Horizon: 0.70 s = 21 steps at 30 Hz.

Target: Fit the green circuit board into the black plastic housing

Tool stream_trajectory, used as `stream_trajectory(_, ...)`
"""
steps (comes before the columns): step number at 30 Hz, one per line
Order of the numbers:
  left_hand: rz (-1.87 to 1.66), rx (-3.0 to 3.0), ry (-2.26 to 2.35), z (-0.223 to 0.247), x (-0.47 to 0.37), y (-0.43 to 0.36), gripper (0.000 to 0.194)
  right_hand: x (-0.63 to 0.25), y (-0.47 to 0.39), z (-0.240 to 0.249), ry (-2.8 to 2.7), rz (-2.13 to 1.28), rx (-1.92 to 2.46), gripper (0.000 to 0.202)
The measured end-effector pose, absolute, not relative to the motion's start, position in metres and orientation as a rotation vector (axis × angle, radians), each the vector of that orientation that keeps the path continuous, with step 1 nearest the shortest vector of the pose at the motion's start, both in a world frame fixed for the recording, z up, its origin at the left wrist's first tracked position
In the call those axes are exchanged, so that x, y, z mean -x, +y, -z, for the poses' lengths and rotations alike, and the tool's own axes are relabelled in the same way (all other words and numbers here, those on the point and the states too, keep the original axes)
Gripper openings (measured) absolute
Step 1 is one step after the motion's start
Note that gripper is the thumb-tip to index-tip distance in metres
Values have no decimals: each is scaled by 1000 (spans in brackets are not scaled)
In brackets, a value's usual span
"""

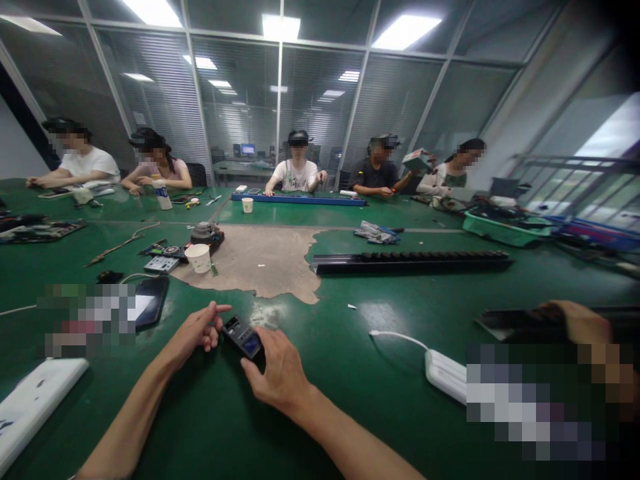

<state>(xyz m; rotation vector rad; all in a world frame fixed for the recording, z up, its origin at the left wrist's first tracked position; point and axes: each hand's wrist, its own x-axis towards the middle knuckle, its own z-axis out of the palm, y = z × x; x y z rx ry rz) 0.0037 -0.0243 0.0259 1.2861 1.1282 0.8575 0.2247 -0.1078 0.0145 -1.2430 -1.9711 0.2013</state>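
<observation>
A small black electronic device point(240, 335) with a little bluish screen is tilted above the green table in front of me. My right hand point(280, 367) grips its near right end between thumb and fingers. At the device's far left corner is my left hand point(203, 327), its index finger stretched out and the other fingers loosely curled. Nothing is held in it, and whether the fingertip touches the device I cannot tell. The palm side of my right hand's fingers is hidden.
A paper cup point(199, 259) stands by electronic parts on a brown sheet point(265, 260). A long black rail point(410, 262) lies beyond. A white power bank point(445, 375) with a cable is at right, near another person's hand point(583, 322). A white power strip point(40, 400) lies left. Several people sit opposite.
</observation>
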Motion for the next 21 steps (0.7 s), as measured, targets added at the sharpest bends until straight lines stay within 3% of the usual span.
stream_trajectory(3, -843, -1285, 1152, -23, -2, -23, 65, -224, -107, -9, -1967, -217, 1227, 61)
stream_trajectory(16, -776, -1269, 1088, -17, 1, -21, 60, -228, -102, -33, -1670, -363, 1206, 51)
stream_trajectory(21, -761, -1252, 1066, -15, 3, -17, 62, -241, -85, -22, -1588, -348, 1311, 49)
